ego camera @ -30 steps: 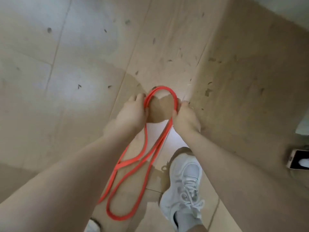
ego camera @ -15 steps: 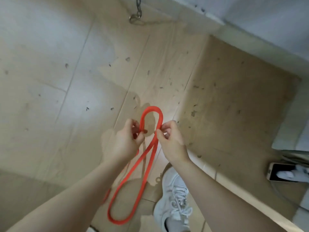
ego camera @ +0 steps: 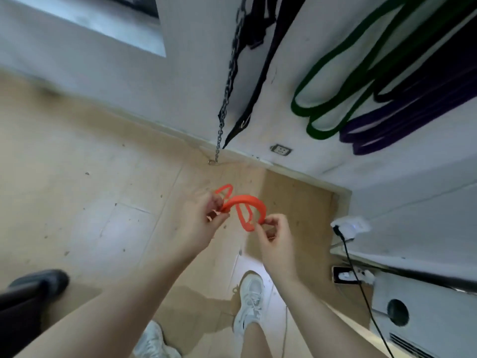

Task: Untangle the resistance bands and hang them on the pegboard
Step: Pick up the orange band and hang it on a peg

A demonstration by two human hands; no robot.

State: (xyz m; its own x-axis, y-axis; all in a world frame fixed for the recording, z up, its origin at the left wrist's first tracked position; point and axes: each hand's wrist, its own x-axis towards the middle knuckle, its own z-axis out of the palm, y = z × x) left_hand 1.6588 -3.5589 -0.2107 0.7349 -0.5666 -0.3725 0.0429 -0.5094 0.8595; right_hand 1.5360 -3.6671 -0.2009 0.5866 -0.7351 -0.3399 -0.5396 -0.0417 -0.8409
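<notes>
Nearest, two white sneakers [ego camera: 249, 303] are standing on the tan floor [ego camera: 77, 202], with a dark shoe [ego camera: 38, 281] of someone else at the floor's left edge. Above them, the left hand [ego camera: 204, 223] and right hand [ego camera: 275, 237] are both pinching the orange band [ego camera: 245, 202]: left fingers [ego camera: 219, 202] are curling round one gathered end, right fingers [ego camera: 269, 223] are nipping the other, so the band is arching between them in a short bunched loop. A moment back it was trailing long toward the floor; now it is being held folded up and clear, and the view is tilting up to the wall, which suggests untangling is about finished and hanging comes next. Farther off, a chain [ego camera: 227, 99] and black strap [ego camera: 258, 81] are hanging on the white wall [ego camera: 180, 73], with green bands [ego camera: 333, 99] and purple bands [ego camera: 402, 117] already hanging toward its upper right corner.
</notes>
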